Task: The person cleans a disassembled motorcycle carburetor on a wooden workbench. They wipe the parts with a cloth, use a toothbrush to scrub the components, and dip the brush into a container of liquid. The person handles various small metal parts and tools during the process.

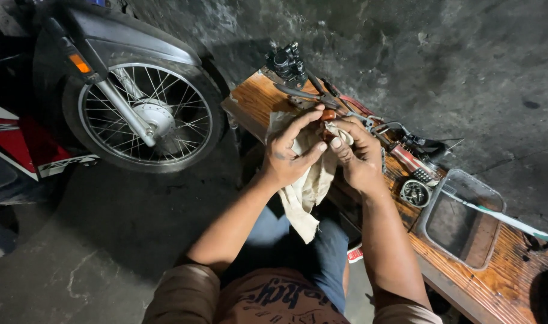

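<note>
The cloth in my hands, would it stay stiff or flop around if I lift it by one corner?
The cloth would probably flop: it already hangs in loose folds below the left hand and right hand. It looks thin, so likely light. Its wrinkled weave should grip rather than slip, though any grease on it can't be judged.

We note short tan-brown sleeves point(184, 294) ending above the elbows, forearms bare. The shirt front carries a dark printed design point(280, 300). Blue denim trousers point(313, 252) cover the legs. Dark grease smudges mark the left hand point(289, 157) and right hand point(358, 157); no gloves, rings or watch show.
</note>
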